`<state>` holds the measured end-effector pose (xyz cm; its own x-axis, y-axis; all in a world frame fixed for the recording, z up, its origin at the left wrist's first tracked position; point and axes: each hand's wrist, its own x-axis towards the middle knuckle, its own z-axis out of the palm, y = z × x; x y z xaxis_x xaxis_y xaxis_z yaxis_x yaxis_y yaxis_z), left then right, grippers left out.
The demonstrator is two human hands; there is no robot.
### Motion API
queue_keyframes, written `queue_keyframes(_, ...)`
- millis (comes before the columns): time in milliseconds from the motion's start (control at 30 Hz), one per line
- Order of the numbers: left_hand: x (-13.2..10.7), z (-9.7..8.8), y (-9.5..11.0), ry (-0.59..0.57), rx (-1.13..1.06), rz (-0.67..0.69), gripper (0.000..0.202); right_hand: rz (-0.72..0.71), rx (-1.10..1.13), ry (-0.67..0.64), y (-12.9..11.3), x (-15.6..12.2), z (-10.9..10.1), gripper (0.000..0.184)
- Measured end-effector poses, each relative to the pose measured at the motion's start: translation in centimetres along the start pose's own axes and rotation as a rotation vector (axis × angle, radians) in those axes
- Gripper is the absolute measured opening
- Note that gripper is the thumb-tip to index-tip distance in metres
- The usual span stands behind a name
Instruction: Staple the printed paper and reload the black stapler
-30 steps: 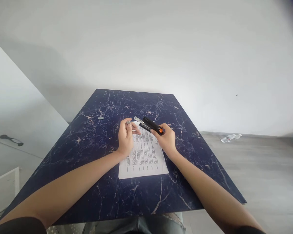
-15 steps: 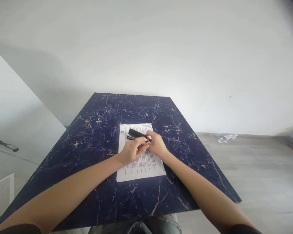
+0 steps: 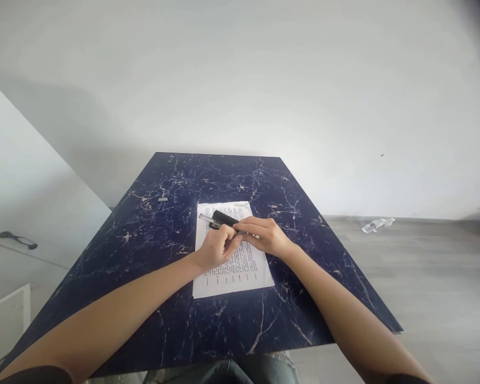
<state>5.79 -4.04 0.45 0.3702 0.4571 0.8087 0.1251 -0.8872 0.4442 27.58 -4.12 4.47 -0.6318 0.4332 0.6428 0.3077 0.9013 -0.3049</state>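
Observation:
A black stapler (image 3: 223,218) with its metal magazine sticking out to the left sits over a printed sheet of paper (image 3: 232,266) on the dark blue marble table (image 3: 152,250). My right hand (image 3: 266,236) lies over the stapler's near end, fingers pressed on it. My left hand (image 3: 218,248) is curled beside it, fingertips pinching at the stapler's underside. A small strip of staples (image 3: 162,199) lies alone on the table to the left.
The table's far edge meets a white wall. A plastic bottle (image 3: 378,224) lies on the grey floor at right. A white cabinet with a black handle (image 3: 18,240) stands at left.
My left hand came down from holding a small piece up and joined the stapler. My right hand lowered the stapler onto the paper and turned palm-down over its orange end.

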Motion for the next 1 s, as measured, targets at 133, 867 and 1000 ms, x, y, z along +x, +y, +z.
queue_keyframes(133,-0.3,0.0,0.0,-0.021,0.016,-0.002,0.025,-0.039,-0.004,0.023,-0.2,0.0,-0.3,0.024)
queue_keyframes(867,-2.6,-19.6,-14.0,-0.309,0.700,-0.699,0.041,1.183,-0.415,0.364,14.6,-9.4,-6.3,0.045)
queue_keyframes(1000,-2.0,-19.1,-13.8,-0.223,0.699,-0.655,0.028,1.163,-0.385,0.389,14.8,-9.7,-6.3,0.053)
